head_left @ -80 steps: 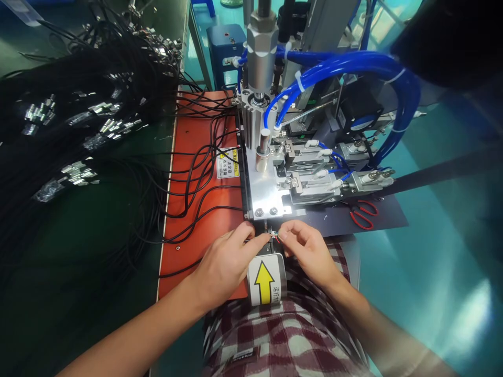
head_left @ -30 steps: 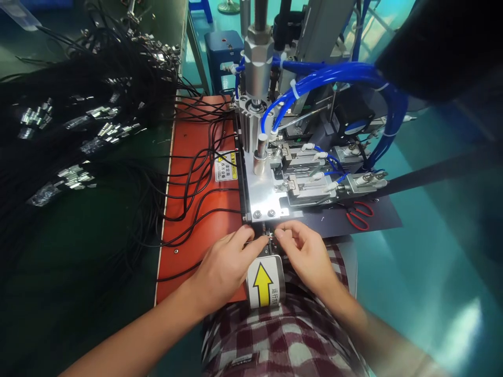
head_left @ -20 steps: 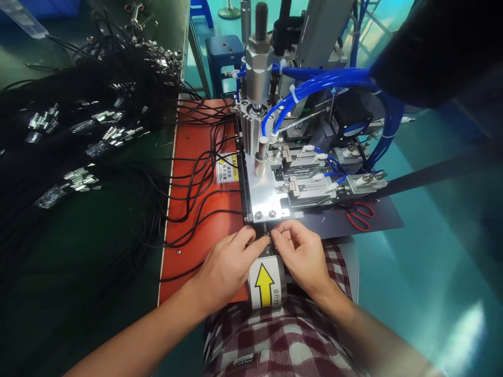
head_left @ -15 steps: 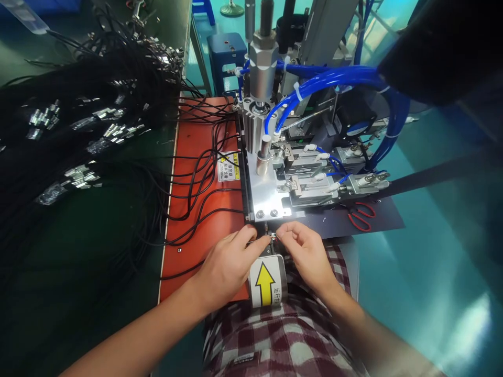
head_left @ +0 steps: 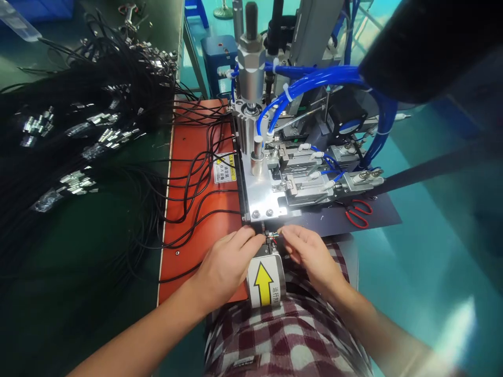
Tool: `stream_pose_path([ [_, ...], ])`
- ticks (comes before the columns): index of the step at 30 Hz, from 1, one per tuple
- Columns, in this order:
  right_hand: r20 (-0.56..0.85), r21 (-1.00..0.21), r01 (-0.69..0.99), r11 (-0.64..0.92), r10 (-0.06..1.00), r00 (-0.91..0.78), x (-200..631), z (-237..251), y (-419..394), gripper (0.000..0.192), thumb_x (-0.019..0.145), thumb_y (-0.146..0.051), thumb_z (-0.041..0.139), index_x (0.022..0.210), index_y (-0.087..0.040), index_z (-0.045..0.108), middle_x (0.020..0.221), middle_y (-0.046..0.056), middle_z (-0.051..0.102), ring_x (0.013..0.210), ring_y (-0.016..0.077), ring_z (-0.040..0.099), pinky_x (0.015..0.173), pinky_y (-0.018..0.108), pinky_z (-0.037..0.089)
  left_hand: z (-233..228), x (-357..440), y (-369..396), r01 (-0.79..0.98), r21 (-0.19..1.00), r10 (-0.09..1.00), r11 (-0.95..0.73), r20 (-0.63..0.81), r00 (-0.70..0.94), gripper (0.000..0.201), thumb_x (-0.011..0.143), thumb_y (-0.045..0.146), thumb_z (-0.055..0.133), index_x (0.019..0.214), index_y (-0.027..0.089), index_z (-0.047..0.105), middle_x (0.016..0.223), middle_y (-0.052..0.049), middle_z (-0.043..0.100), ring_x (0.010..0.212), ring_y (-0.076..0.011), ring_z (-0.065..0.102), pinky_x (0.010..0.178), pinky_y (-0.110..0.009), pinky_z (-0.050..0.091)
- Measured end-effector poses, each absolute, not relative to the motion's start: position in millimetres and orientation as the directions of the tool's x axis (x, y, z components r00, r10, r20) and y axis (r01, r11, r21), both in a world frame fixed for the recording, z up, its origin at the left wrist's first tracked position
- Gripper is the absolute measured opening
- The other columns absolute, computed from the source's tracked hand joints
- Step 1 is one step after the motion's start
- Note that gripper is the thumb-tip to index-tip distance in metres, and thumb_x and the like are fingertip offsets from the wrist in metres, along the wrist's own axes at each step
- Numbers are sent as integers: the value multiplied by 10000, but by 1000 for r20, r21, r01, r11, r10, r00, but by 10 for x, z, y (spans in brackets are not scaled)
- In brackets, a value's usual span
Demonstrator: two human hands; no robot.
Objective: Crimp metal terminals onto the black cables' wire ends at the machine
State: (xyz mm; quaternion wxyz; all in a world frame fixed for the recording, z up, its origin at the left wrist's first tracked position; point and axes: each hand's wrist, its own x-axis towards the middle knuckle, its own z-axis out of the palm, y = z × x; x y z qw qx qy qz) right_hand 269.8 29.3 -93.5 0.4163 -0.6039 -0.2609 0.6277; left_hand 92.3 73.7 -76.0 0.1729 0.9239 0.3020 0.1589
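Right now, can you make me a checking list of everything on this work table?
Surface: orange mat beside a dark green table.
Job's things: small wire end pinched at the machine's front edge, above a yellow arrow label.
Clutter: red scissors on a dark sheet.
Grippers: left hand and right hand, fingertips meeting at the wire end.
Cables: black cables across the mat; big bundle with metal plugs.
Surroundings: metal machine, blue hoses, teal floor.
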Motion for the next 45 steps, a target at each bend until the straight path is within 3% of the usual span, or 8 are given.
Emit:
stream_pose_path([
  [6, -261, -924, 215, -316, 933, 249, 2612, -931, 112, 204, 803, -385, 604, 757, -188, 625, 600, 4, 548, 515, 139, 453, 482, 257, 340, -789, 918, 718, 527, 391, 627, -755, 191, 756, 288, 883, 84, 366, 1052, 114, 598, 877, -84, 603, 759, -176, 601, 656, -277, 538],
  [11, 62, -784, 619, -33, 989, 131, 2688, -872, 169, 123, 846, -248, 548, 774, -207, 638, 692, 42, 637, 616, 175, 520, 638, 313, 372, -799, 918, 726, 522, 386, 621, -760, 199, 758, 285, 877, 78, 375, 1038, 109, 607, 882, -88, 603, 769, -182, 609, 664, -281, 544],
  [19, -474, -880, -72, -469, 877, 80, 2699, -913, 307, 205, 773, -366, 595, 684, -187, 551, 482, -73, 410, 402, 87, 341, 400, 223, 267, -736, 916, 712, 553, 352, 627, -756, 145, 765, 319, 855, 57, 365, 1051, 120, 609, 867, -84, 588, 761, -180, 589, 653, -276, 534],
  [26, -298, -948, 84, -306, 949, 99, 2762, -985, 271, 164, 830, -332, 573, 747, -190, 568, 577, -53, 437, 503, 100, 389, 469, 226, 317, -754, 915, 716, 545, 350, 620, -762, 151, 770, 335, 849, 43, 371, 1077, 94, 612, 852, -96, 572, 747, -190, 569, 641, -292, 533],
  [31, -423, -906, 27, -422, 906, -30, 2815, -924, 355, 164, 817, -289, 545, 689, -185, 547, 505, -69, 413, 435, 91, 352, 430, 227, 273, -755, 903, 715, 560, 342, 632, -755, 152, 760, 319, 853, 65, 393, 1070, 102, 625, 837, -89, 559, 729, -192, 559, 624, -292, 525],
  [36, -340, -927, 145, -346, 938, 64, 2818, -922, 343, 149, 816, -274, 558, 697, -185, 556, 554, -50, 458, 487, 99, 386, 452, 227, 280, -740, 915, 702, 565, 273, 617, -779, 168, 769, 315, 870, 78, 392, 1081, 111, 623, 841, -92, 549, 727, -199, 535, 617, -302, 500],
  [41, -477, -869, -121, -480, 877, -51, 2819, -972, 331, 238, 815, -375, 586, 706, -165, 558, 495, -71, 433, 445, 84, 375, 463, 228, 289, -685, 912, 632, 625, 165, 645, -763, 137, 752, 331, 893, 95, 394, 1157, 155, 584, 900, -101, 549, 785, -227, 499, 657, -354, 463],
  [45, -443, -889, -157, -431, 895, 53, 2746, -942, 334, 331, 775, -486, 612, 731, -164, 548, 596, -44, 495, 472, 89, 434, 478, 235, 339, -683, 906, 566, 640, 261, 662, -722, -9, 750, 422, 842, 39, 428, 1253, 108, 494, 960, -110, 547, 833, -234, 490, 701, -363, 476],
])
